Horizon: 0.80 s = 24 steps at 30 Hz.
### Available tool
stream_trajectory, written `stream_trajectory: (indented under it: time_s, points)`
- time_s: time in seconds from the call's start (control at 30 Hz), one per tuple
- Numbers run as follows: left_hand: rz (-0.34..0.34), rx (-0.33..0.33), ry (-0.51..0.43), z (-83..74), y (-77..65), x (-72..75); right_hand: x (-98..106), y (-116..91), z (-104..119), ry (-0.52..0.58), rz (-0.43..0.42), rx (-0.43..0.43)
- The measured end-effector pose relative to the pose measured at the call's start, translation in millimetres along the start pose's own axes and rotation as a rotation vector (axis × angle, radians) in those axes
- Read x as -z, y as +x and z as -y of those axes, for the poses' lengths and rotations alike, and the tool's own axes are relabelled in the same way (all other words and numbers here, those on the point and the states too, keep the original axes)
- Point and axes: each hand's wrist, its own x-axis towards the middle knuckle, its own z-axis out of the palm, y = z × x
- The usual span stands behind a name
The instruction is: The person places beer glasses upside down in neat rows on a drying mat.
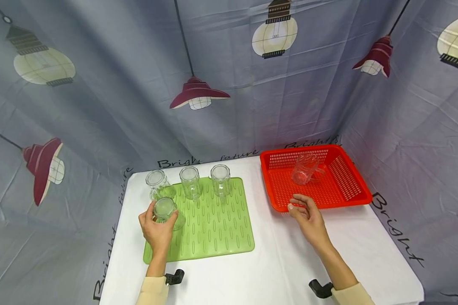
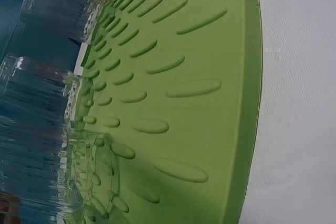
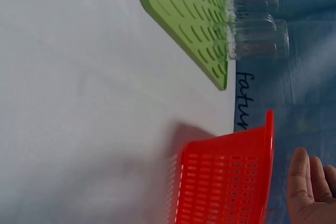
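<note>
My left hand grips a clear glass mug between thumb and fingers, over the left part of a green drying mat. Just behind it stands another glass mug, at the mat's back left corner. Two more glass mugs, a middle one and a right one, stand along the back of the mat. My right hand holds nothing, its fingers loosely bent at the front rim of a red plastic basket. Inside the basket a glass mug leans with its handle to the right.
A white cloth covers the table, and bare cloth runs between the mat and the basket. Grey curtains printed with lamps rise behind the table and at both sides.
</note>
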Motion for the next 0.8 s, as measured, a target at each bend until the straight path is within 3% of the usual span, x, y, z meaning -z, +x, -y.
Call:
stream_trajectory:
  time_s: [0.43,0.8]
  points:
    - [0.047,-0.053,0.026,-1.3,-3.2,-2.3,-1.0,-1.2,1.2,0.003,-0.014,0.01]
    - [0.057,-0.067,-0.045,0.5,-9.8,-4.1,3.4,-3.3,-1.3,0.004,-0.002,-0.004]
